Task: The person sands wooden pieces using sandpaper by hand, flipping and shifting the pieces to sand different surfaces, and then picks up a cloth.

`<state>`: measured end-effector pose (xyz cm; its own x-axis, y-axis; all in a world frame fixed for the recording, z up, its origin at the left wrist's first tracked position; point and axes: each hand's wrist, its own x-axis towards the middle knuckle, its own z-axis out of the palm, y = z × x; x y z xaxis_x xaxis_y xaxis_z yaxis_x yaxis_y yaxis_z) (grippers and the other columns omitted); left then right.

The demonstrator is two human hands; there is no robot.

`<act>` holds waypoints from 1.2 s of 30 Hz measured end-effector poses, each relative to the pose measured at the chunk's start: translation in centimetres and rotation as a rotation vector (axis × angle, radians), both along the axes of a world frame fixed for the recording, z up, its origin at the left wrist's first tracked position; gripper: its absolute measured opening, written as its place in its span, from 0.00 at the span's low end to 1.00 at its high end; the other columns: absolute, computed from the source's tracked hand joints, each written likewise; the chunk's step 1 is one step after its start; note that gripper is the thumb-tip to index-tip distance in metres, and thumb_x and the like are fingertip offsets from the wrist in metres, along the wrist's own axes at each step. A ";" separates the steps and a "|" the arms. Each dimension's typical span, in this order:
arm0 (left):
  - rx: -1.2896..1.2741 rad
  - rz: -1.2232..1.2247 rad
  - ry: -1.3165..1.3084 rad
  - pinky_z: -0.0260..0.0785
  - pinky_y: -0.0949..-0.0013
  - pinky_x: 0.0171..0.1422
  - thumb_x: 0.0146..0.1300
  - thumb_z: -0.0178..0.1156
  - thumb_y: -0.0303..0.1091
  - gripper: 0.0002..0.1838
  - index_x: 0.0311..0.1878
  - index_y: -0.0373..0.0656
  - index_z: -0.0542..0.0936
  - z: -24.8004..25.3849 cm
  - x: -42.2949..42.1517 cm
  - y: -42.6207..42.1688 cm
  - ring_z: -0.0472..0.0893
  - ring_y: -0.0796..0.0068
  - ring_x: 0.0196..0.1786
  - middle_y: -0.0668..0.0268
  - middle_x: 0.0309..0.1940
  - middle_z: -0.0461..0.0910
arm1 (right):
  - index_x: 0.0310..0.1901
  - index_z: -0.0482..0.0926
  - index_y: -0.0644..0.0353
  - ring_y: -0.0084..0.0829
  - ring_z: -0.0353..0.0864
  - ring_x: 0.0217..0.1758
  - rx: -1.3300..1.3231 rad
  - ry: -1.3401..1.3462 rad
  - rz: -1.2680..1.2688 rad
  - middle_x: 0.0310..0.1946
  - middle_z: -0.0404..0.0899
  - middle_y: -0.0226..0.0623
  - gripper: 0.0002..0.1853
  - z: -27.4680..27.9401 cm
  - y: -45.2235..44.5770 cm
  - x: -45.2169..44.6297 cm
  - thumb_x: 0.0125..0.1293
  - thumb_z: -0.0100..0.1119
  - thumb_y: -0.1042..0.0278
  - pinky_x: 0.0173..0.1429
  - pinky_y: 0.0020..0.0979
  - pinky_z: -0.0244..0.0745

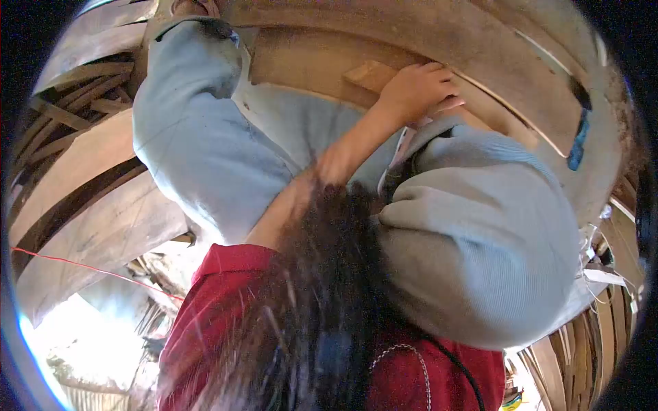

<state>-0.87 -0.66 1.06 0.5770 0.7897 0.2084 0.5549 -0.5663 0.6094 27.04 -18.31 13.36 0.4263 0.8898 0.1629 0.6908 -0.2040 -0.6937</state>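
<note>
My left arm reaches from the red sleeve point(233, 260) across my lap toward the upper right. My left hand point(419, 90) lies over a flat light-brown piece of wood point(369, 74), its fingers bent down close together around it. Part of that piece is covered by the hand. Just below the wrist, a pale pinkish strip with dark marks point(403, 145) shows between my legs; its kind is unclear. My right hand does not show; my bent right knee point(480, 226) blocks that side.
Broad wooden boards point(308, 58) lie beyond my legs. Curved wood offcuts point(79, 103) are piled at the left, and more slats point(582, 349) at the lower right. A blue strip point(579, 140) hangs at the right. A red string point(96, 269) runs across the left side.
</note>
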 end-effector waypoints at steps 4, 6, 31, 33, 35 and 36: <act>-0.013 0.000 -0.059 0.73 0.58 0.50 0.63 0.55 0.50 0.16 0.35 0.48 0.81 -0.5 -0.4 -0.2 0.78 0.58 0.46 0.63 0.41 0.79 | 0.47 0.83 0.52 0.37 0.78 0.52 0.007 0.099 0.093 0.48 0.81 0.35 0.13 2.8 0.4 -4.6 0.64 0.54 0.64 0.59 0.42 0.67; -0.024 -0.002 -0.086 0.73 0.58 0.51 0.63 0.54 0.49 0.15 0.36 0.48 0.81 -0.9 -0.8 -0.4 0.78 0.57 0.47 0.63 0.42 0.79 | 0.48 0.83 0.53 0.37 0.78 0.52 -0.008 0.153 0.142 0.48 0.81 0.35 0.13 4.1 0.2 -7.0 0.64 0.54 0.65 0.59 0.42 0.67; -0.123 0.132 -0.646 0.74 0.66 0.48 0.60 0.62 0.37 0.12 0.45 0.42 0.82 10.9 -4.1 -3.4 0.81 0.62 0.43 0.59 0.43 0.81 | 0.51 0.80 0.58 0.40 0.80 0.51 0.622 0.388 -0.014 0.49 0.80 0.41 0.14 9.6 -0.6 -9.4 0.65 0.52 0.71 0.54 0.41 0.74; -0.034 0.048 -0.776 0.72 0.63 0.52 0.60 0.63 0.41 0.16 0.48 0.44 0.81 14.6 -3.4 -4.3 0.80 0.61 0.47 0.59 0.46 0.80 | 0.51 0.80 0.59 0.40 0.80 0.50 0.582 0.104 -0.033 0.49 0.79 0.42 0.14 11.6 -1.8 -4.8 0.65 0.52 0.71 0.54 0.41 0.75; 0.249 -0.048 -0.772 0.69 0.61 0.57 0.58 0.64 0.45 0.21 0.53 0.48 0.78 19.5 -3.2 -5.6 0.78 0.60 0.52 0.59 0.50 0.79 | 0.49 0.82 0.56 0.40 0.80 0.49 0.362 -0.344 -0.059 0.46 0.82 0.42 0.15 14.3 -3.1 -4.6 0.64 0.49 0.76 0.53 0.42 0.74; 0.315 -0.113 -0.797 0.68 0.60 0.57 0.57 0.65 0.47 0.23 0.53 0.48 0.78 21.6 -3.1 -6.4 0.77 0.59 0.53 0.59 0.50 0.78 | 0.49 0.82 0.57 0.38 0.81 0.49 0.289 -0.448 -0.047 0.45 0.82 0.42 0.15 16.6 -3.3 -7.9 0.64 0.49 0.77 0.53 0.39 0.75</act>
<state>-3.94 -7.09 22.66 0.2370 0.5738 0.7840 -0.0412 -0.8003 0.5982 19.11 -21.58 29.92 0.2971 0.7633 0.5737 0.9270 -0.0864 -0.3650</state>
